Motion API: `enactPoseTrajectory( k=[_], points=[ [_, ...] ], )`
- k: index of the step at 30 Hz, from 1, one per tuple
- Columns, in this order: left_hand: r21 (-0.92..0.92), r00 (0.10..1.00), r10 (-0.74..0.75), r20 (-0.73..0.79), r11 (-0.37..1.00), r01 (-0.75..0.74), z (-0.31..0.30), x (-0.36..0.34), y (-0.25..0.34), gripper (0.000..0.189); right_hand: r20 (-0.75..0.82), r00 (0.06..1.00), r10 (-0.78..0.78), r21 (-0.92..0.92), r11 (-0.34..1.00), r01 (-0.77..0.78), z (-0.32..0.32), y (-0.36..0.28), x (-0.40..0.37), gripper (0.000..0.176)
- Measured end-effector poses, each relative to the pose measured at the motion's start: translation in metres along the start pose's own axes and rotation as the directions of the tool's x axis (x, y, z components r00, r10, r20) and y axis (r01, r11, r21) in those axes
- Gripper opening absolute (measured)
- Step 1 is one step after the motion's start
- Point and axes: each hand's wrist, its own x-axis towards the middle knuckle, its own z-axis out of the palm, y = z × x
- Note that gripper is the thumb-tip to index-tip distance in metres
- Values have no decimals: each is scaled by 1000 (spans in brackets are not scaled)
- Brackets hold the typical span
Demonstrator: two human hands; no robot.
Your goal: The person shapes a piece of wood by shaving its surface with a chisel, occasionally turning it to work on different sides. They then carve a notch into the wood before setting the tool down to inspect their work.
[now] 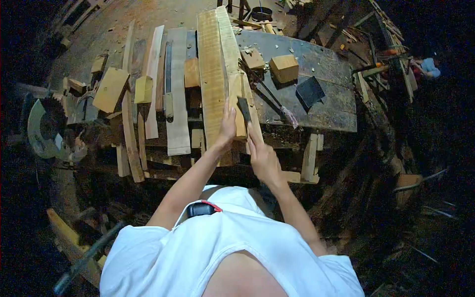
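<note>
A pale wooden block (236,94) lies lengthwise in front of me, beside a long wide plank (211,74) at its left. My left hand (227,126) grips the block's near left side, its fingers running along the wood. In my right hand (264,161) is a chisel (244,109), its wooden handle inside my fingers. The dark metal blade points away from me and overlaps the block's top right face. Both hands are close together at the near end of the wood.
On the dark workbench (336,94) lie a wooden cube (284,68), a black square piece (310,92) and long metal pincers (267,91). Several boards, including a pale one (178,99), line the left side. A circular saw blade guard (39,128) stands far left.
</note>
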Motion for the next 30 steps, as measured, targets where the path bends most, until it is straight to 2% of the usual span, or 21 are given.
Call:
enactPoseTrajectory(
  k=[1,4,5,7,8,10,11,13,17,18,21,22,24,26,29,30],
  points=[
    [-7,1000,-5,-6,1000,5,3,-3,16,53,7,1000,2,-7,1000,-2,-1,-2,-4,45],
    [23,960,-279,-24,960,279,13,-13,65,52,-25,999,-30,30,999,31,2,0,-3,47],
    [23,959,-283,-15,959,284,13,-14,61,52,-28,999,-21,30,999,22,2,1,17,47],
    [30,984,-178,-10,984,178,6,-9,40,52,47,991,128,-73,990,-124,2,-1,55,47],
    [34,986,-169,-7,985,169,5,-9,31,52,39,992,122,-69,991,-119,2,-1,55,47],
    [-143,987,-159,16,977,159,3,-5,24,52,34,994,106,-50,993,-104,2,-2,55,47],
    [-144,988,-157,10,977,156,1,-2,21,52,36,994,101,-52,994,-99,4,-1,40,47],
    [-36,998,-64,24,997,65,1,-3,19,53,-47,998,-49,-5,999,49,8,7,7,47],
    [-87,990,-138,-6,987,137,12,-12,51,55,-25,994,-108,-66,992,106,15,22,19,46],
    [-92,970,-240,24,966,241,12,-15,60,55,49,996,77,-15,997,-76,-5,-6,35,46],
    [-131,981,-193,13,972,193,6,-7,36,53,-23,998,51,-17,999,-52,5,0,72,45],
    [-125,983,-183,11,975,183,4,-7,35,53,-49,999,14,26,1000,-13,5,2,68,45],
    [-136,980,-199,8,971,198,2,-5,32,53,55,996,72,15,997,-73,-3,1,33,48],
    [-153,971,-241,-2,959,238,0,-5,33,53,52,998,17,96,995,-22,-1,7,-11,50],
    [-167,954,-301,-6,941,295,-2,-5,41,52,157,987,40,66,997,-51,-15,-10,-44,51],
    [-169,950,-313,1,936,308,-1,-5,45,52,92,995,-35,67,997,29,-12,-8,-42,52]
  ],
)
